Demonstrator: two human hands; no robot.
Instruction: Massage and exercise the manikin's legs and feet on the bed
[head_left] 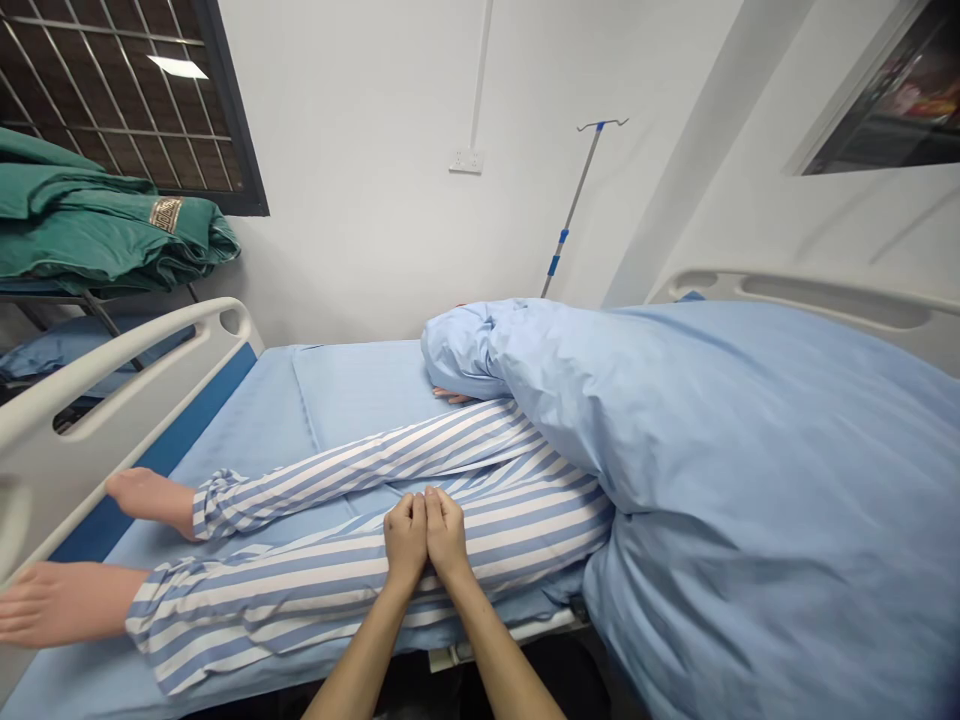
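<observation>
My left hand [406, 538] and my right hand [446, 532] are side by side, touching each other, both with curled fingers. Nothing shows in either of them. They are over the near thigh of blue-and-white striped trousers [300, 565]; whether they rest on the cloth I cannot tell. The trousers are on a manikin-like figure lying on its back, its bare feet [71, 603] to the left. A light blue quilt [720, 430], folded toward the right, hides the figure's upper body. Part of one of its hands [452, 396] shows at the quilt's edge.
The bed has a light blue sheet [360, 385], a cream footboard [150, 400] on the left and a matching headboard [832, 298] on the right. Behind it stand an IV pole [574, 215] and a wall with a socket [466, 161]. Green folded cloth [97, 225] lies at far left.
</observation>
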